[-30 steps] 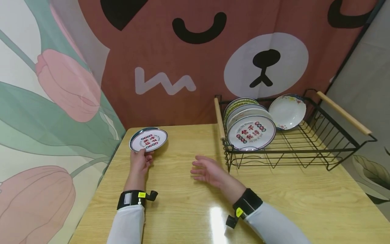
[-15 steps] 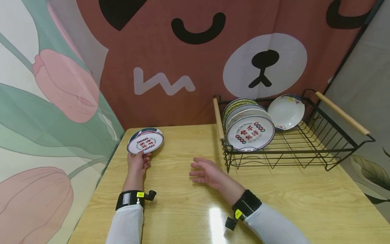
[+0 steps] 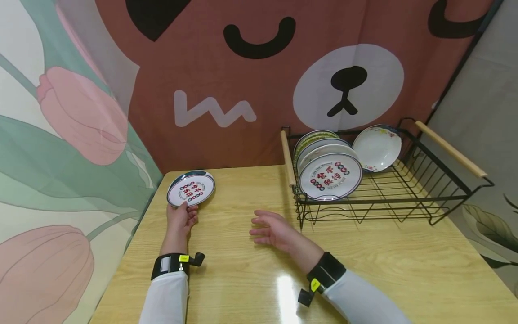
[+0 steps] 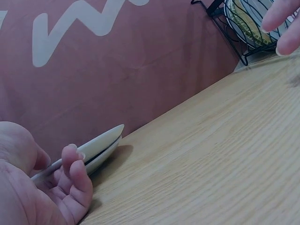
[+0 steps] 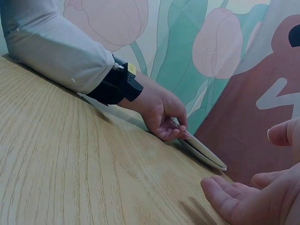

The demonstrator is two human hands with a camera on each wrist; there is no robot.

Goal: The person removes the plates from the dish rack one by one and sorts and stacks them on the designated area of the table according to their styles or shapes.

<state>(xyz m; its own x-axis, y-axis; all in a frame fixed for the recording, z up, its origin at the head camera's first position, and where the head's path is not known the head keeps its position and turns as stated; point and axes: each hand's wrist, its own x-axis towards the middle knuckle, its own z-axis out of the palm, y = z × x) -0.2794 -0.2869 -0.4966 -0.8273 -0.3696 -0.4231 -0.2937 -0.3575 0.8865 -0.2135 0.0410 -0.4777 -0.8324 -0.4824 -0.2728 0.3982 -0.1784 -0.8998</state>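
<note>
My left hand pinches the near edge of a white plate with red characters, at the table's far left. In the left wrist view the thumb lies over this upper plate and the fingers curl beneath its edge. A second plate with a blue line sits right under it; whether the fingers hold that one too, I cannot tell. My right hand hovers over the middle of the table with fingers spread loosely, holding nothing. It is left of the black wire dish rack.
Several plates lean at the rack's left end, a white plate with red characters in front. A floral dish leans at the rack's back. Wooden handles top its ends. The wooden table meets a bear-print curtain behind.
My left hand has drawn the upper plate slightly nearer and to the left, and its tilt has shifted over the plate beneath. My right hand stays nearly still.
</note>
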